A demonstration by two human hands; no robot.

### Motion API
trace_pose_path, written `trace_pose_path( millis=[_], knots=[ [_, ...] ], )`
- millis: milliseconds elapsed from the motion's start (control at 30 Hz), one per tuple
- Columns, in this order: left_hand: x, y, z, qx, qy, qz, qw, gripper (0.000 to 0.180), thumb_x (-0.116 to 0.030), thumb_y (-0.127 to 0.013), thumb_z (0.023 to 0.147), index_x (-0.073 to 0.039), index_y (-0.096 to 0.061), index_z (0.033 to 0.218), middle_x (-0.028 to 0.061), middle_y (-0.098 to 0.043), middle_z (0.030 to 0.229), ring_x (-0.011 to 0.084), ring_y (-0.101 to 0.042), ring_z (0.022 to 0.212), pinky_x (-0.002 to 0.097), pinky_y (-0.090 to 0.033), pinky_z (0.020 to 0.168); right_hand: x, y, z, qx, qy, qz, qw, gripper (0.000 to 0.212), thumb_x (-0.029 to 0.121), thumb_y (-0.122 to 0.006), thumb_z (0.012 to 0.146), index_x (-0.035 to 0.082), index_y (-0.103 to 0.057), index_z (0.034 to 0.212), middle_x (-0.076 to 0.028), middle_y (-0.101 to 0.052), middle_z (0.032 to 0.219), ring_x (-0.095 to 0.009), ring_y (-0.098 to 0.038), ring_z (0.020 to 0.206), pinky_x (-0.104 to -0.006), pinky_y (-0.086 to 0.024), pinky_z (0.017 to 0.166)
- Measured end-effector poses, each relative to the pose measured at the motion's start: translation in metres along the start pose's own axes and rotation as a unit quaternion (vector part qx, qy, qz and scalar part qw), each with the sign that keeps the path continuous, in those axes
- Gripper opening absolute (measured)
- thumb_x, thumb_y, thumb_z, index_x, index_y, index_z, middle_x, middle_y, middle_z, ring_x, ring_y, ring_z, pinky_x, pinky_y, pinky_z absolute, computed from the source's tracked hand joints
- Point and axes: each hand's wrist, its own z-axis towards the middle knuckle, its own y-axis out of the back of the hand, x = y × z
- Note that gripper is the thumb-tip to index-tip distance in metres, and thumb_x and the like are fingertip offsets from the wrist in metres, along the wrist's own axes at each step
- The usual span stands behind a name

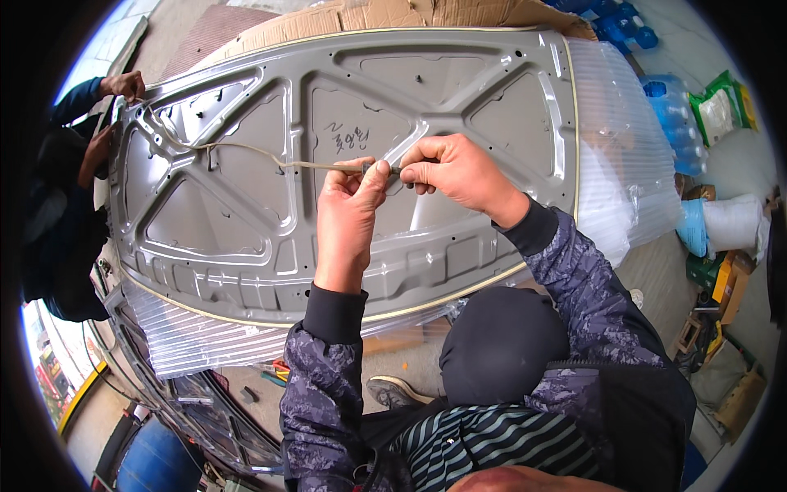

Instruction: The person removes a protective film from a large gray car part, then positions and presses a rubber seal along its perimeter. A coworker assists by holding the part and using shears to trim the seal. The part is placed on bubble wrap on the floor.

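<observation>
Over the middle of a grey car hood [361,90], lying with its ribbed underside up, both my hands are raised and close together. My left hand [344,217] pinches a thin beige hose [307,165] near its end, thumb uppermost. Right beside it, my right hand [459,172] has its fingers closed on a small dark fitting [395,171] at the hose's end. Fingertips partly cover the fitting, so its exact shape is hidden. Leftward, the hose runs in a loose curve across the ribs toward the hood's far left corner.
A co-worker's hand [123,84] is at the hood's left end. Clear ribbed plastic sheeting [615,139] and cardboard [361,16] lie under the hood. Water bottles [674,123] stand at the right. Another dark panel [193,402] sits low at the left.
</observation>
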Motion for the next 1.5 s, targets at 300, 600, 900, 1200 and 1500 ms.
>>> trace_pose_path(
  millis=[300, 600, 900, 1200, 1500],
  knots=[
    [0.003, 0.009, -0.004, 0.032, -0.072, 0.108, 0.991, 0.031, -0.021, -0.074, 0.100, 0.001, -0.063, 0.117, 0.0066, -0.068, 0.104, 0.0120, -0.063, 0.093, 0.0282, -0.053, 0.084, -0.003, -0.003, -0.001, 0.051, -0.052, 0.085, 0.994, 0.014, 0.012, -0.068, 0.098, -0.002, -0.070, 0.097, -0.006, -0.068, 0.084, -0.012, -0.063, 0.069, -0.0261, -0.050, 0.061],
    [-0.004, 0.006, -0.017, 0.081, -0.042, -0.008, 0.996, 0.026, -0.021, -0.077, 0.099, -0.001, -0.066, 0.112, 0.0033, -0.071, 0.101, 0.0095, -0.064, 0.095, 0.0271, -0.052, 0.088, 0.030, -0.010, -0.019, 0.013, 0.111, -0.201, 0.973, 0.012, 0.010, -0.070, 0.093, -0.001, -0.073, 0.098, -0.004, -0.065, 0.080, -0.013, -0.058, 0.069, -0.0305, -0.046, 0.063],
    [-0.029, -0.002, -0.027, 0.068, 0.023, 0.025, 0.997, 0.035, -0.033, -0.070, 0.103, -0.001, -0.067, 0.115, 0.0067, -0.075, 0.108, 0.0149, -0.073, 0.100, 0.0288, -0.057, 0.087, 0.052, -0.007, -0.049, -0.047, 0.199, -0.314, 0.927, 0.006, 0.003, -0.068, 0.089, -0.002, -0.065, 0.087, -0.008, -0.058, 0.078, -0.020, -0.053, 0.068, -0.0343, -0.042, 0.062],
    [-0.040, 0.000, -0.034, 0.116, -0.045, 0.027, 0.992, 0.035, -0.032, -0.070, 0.103, -0.001, -0.067, 0.118, 0.0023, -0.071, 0.100, 0.0090, -0.063, 0.089, 0.0260, -0.052, 0.080, 0.072, -0.019, -0.064, -0.058, 0.147, -0.284, 0.946, 0.011, 0.007, -0.070, 0.091, -0.003, -0.067, 0.095, -0.007, -0.066, 0.082, -0.014, -0.058, 0.072, -0.0314, -0.047, 0.065],
    [-0.034, 0.016, -0.070, 0.112, -0.094, 0.022, 0.989, 0.057, -0.030, -0.067, 0.104, 0.005, -0.051, 0.146, 0.0076, -0.069, 0.111, 0.0104, -0.066, 0.094, 0.0253, -0.053, 0.080, 0.082, -0.048, -0.071, -0.015, 0.116, -0.301, 0.946, 0.014, 0.011, -0.070, 0.095, -0.002, -0.068, 0.096, -0.007, -0.066, 0.076, -0.013, -0.058, 0.068, -0.0322, -0.047, 0.062]
  ],
)
